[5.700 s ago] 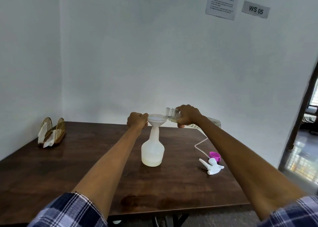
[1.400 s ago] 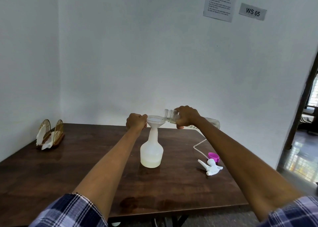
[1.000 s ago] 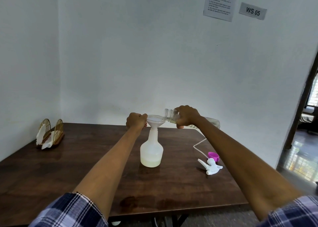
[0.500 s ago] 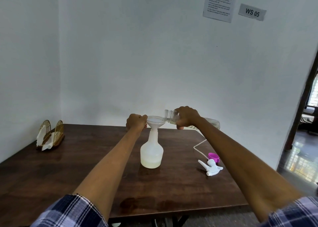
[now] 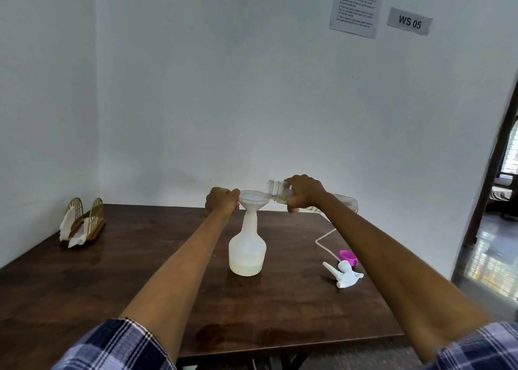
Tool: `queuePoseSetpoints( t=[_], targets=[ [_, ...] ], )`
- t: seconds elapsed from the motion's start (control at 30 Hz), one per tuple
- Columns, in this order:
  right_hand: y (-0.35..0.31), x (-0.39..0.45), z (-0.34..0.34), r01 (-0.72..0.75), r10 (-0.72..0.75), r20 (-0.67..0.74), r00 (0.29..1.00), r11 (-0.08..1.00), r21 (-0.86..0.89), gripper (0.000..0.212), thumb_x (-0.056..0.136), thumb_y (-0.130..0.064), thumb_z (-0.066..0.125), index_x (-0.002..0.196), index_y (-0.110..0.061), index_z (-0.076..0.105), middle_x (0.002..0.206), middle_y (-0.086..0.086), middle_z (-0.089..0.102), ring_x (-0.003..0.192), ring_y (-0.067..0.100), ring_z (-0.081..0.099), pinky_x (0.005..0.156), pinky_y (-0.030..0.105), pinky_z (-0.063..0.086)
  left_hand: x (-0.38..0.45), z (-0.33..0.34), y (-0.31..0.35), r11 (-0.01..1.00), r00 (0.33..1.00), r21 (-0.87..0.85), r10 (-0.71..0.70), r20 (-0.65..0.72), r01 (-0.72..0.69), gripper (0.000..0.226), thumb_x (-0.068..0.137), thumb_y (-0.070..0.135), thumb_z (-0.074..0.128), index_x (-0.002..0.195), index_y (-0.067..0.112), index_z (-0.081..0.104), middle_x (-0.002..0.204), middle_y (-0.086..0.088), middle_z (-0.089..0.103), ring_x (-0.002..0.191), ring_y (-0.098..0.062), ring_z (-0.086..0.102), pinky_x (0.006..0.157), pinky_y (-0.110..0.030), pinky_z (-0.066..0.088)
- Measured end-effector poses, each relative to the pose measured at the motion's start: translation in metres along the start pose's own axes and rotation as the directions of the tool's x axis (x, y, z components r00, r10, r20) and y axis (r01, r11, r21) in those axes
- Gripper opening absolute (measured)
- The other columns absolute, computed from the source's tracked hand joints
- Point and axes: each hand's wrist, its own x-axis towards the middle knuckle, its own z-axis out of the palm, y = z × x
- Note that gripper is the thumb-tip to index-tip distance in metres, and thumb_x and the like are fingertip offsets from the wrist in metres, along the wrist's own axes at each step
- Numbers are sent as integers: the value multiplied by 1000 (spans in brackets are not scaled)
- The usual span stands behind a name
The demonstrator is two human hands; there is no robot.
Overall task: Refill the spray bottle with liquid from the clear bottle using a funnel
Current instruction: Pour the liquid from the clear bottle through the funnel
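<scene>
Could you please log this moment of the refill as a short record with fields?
left hand: left hand grips the rim of the funnel
right hand: right hand holds the clear bottle tipped, mouth over the funnel
spray bottle: spray bottle upright on the table, funnel in its neck, pale liquid low in its base
spray head: spray head lies on the table to the right, its tube trailing away
pink cap: pink cap just behind the spray head
napkin holder: napkin holder at the far left
</scene>
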Motion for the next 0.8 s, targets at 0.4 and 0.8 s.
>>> queuePoseSetpoints(
  t=[0.4, 0.8],
  targets=[
    [0, 2, 0, 10, -10, -11, 1000, 1000, -30, 51, 58, -12, 73, 108, -17, 59, 92, -4, 55, 84, 20, 51, 66, 25, 35, 1, 0, 0, 1000, 1000, 14, -5, -8, 5, 35, 80, 16, 52, 45, 11, 52, 49, -1, 55, 47, -17, 51, 60, -24, 40],
    [0, 2, -1, 16, -17, -20, 1000, 999, -41, 50, 58, -11, 72, 107, -15, 60, 91, -4, 54, 84, 21, 51, 64, 24, 34, 1, 1, 0, 1000, 1000, 3, -7, -9, 7, 34, 81, 15, 52, 47, 11, 53, 50, -1, 56, 47, -15, 51, 63, -24, 41]
  ],
)
